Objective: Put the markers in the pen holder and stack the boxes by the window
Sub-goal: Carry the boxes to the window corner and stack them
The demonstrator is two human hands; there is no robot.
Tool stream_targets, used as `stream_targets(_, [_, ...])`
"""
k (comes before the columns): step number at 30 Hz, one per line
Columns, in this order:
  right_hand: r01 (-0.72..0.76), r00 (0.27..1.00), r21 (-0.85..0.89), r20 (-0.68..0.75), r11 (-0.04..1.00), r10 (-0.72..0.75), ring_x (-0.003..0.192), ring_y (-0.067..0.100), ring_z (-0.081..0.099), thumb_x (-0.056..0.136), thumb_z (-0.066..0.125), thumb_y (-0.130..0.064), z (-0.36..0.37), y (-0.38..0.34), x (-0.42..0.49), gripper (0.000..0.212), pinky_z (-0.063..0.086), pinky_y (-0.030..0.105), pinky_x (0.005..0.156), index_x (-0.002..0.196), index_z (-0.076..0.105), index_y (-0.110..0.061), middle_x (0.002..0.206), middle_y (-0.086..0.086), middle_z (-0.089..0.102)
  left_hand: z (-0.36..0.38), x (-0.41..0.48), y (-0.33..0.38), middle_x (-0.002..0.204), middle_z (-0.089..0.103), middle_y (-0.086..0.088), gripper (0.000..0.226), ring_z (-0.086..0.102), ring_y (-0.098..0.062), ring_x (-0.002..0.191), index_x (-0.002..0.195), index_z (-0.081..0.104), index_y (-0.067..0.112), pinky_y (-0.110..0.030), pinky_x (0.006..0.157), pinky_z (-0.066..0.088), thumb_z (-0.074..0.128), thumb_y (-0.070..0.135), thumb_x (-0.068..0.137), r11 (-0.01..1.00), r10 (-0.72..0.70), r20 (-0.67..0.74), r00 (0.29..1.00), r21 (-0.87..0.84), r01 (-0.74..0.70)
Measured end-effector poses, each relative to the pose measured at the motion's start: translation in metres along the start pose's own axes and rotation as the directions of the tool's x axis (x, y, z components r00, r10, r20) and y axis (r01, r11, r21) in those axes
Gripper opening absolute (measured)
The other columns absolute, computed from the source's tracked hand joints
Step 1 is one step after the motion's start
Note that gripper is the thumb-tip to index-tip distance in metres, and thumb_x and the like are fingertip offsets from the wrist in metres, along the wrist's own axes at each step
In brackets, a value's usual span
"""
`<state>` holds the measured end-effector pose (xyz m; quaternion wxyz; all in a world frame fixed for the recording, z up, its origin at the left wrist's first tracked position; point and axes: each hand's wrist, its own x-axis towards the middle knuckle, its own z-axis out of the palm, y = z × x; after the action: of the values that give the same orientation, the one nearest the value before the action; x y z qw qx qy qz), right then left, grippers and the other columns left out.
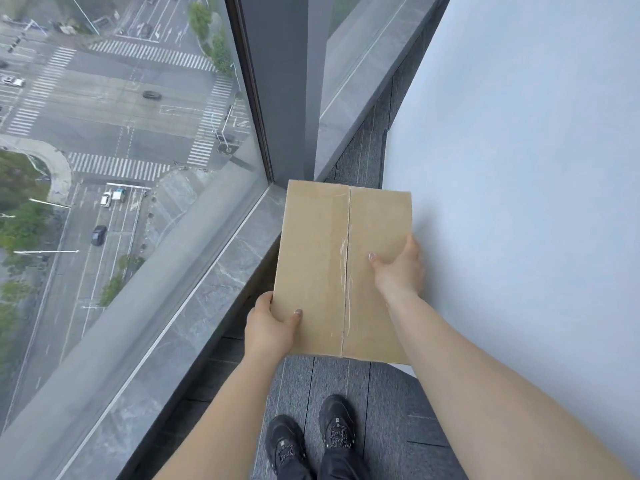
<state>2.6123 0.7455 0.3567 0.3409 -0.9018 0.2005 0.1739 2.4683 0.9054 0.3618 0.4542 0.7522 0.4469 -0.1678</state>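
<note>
While the window [138, 133] with the street far below fills the left side, its grey stone sill [207, 271] runs toward the corner, and the task's thing is just beside it. The left hand [268, 327] grips the near left corner of the cardboard box [322, 265], thumb on top and fingers hidden underneath. The box is closed, its taped seam on top, and its long axis points away from the person, toward the corner. The right hand [398, 268] holds the right edge farther along, thumb on top, close to the white wall [519, 202]. So the left hand is the nearer one to the body.

I think the box is being put down between sill and wall. I cannot tell if it rests on another box or hangs above the carpet [381, 393]. No markers or pen holder are in view.
</note>
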Motion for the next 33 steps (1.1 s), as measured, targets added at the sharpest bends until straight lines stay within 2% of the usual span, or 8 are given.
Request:
stream_targets(6, [0.055,0.993,-0.099,0.109,0.994,-0.044,0.148,0.027,0.014,0.087,0.066,-0.038,-0.005,0.013,-0.004,0.087,0.018,0.04,0.12,0.154,0.012,-0.025,0.164,-0.003,0.001,0.003,-0.002,0.004,0.139,0.053,-0.003,0.061,0.052,-0.029,0.123,0.144,0.037,0.022,-0.044,0.1,0.046,0.062,0.03,0.089,0.998,-0.032,0.023,0.999,-0.05,0.033])
stream_targets(10, [0.081,0.988,-0.107,0.137,0.991,-0.066,0.149,0.026,0.011,0.088,0.066,-0.035,-0.01,0.011,-0.001,0.086,0.017,0.039,0.118,0.154,0.012,-0.025,0.164,-0.004,-0.001,0.001,0.0,0.007,0.14,0.054,-0.001,0.062,0.051,-0.025,0.126,0.146,0.037,0.022,-0.037,0.103,0.043,0.061,0.03,0.09,0.999,0.002,0.003,1.0,-0.033,-0.002])
stream_targets(13, [0.088,0.987,-0.124,0.142,0.988,-0.07,0.149,0.025,0.011,0.089,0.064,-0.035,-0.011,0.013,-0.001,0.085,0.018,0.038,0.117,0.154,0.011,-0.026,0.164,-0.005,-0.001,0.001,-0.004,0.01,0.141,0.053,-0.005,0.063,0.05,-0.027,0.128,0.148,0.033,0.018,-0.033,0.099,0.04,0.059,0.03,0.092,0.999,0.03,0.007,1.0,0.034,-0.03])
stream_targets(20, [0.114,0.979,-0.118,0.18,0.986,-0.092,0.149,0.024,0.011,0.09,0.063,-0.034,-0.014,0.019,-0.001,0.083,0.017,0.037,0.118,0.154,0.011,-0.026,0.164,-0.005,-0.004,0.0,-0.005,0.009,0.145,0.048,-0.007,0.064,0.047,-0.028,0.13,0.149,0.028,0.017,-0.036,0.101,0.04,0.056,0.028,0.093,0.999,0.024,0.039,0.999,0.036,-0.025])
stream_targets(24, [0.033,0.985,-0.116,0.173,0.993,-0.012,0.147,0.027,0.019,0.088,0.066,-0.033,-0.014,0.021,0.0,0.088,0.024,0.041,0.115,0.154,0.009,-0.028,0.163,-0.002,0.004,-0.002,-0.005,0.014,0.146,0.047,-0.006,0.063,0.046,-0.027,0.131,0.15,0.027,0.017,-0.034,0.102,0.038,0.055,0.024,0.095,1.0,0.013,0.056,0.998,0.025,-0.014])
stream_targets(28, [-0.026,0.983,0.064,0.184,0.998,0.014,0.137,0.025,0.041,0.082,0.073,-0.02,-0.013,0.026,0.006,0.092,0.039,0.043,0.11,0.153,0.014,-0.027,0.157,-0.003,0.029,-0.003,-0.001,0.013,0.142,0.051,-0.002,0.06,0.051,-0.027,0.125,0.148,0.033,0.02,-0.032,0.092,0.043,0.057,0.025,0.093,1.0,0.013,0.04,0.999,0.013,-0.013])
stream_targets(33, [0.004,0.981,0.105,0.193,0.994,-0.024,0.138,0.022,0.039,0.083,0.072,-0.015,-0.012,0.025,0.02,0.092,0.036,0.042,0.112,0.154,0.013,-0.025,0.157,-0.001,0.028,-0.002,0.01,0.016,0.142,0.051,-0.001,0.061,0.051,-0.025,0.126,0.147,0.036,0.02,-0.037,0.102,0.043,0.059,0.026,0.091,0.999,0.036,0.034,0.999,-0.015,-0.036])
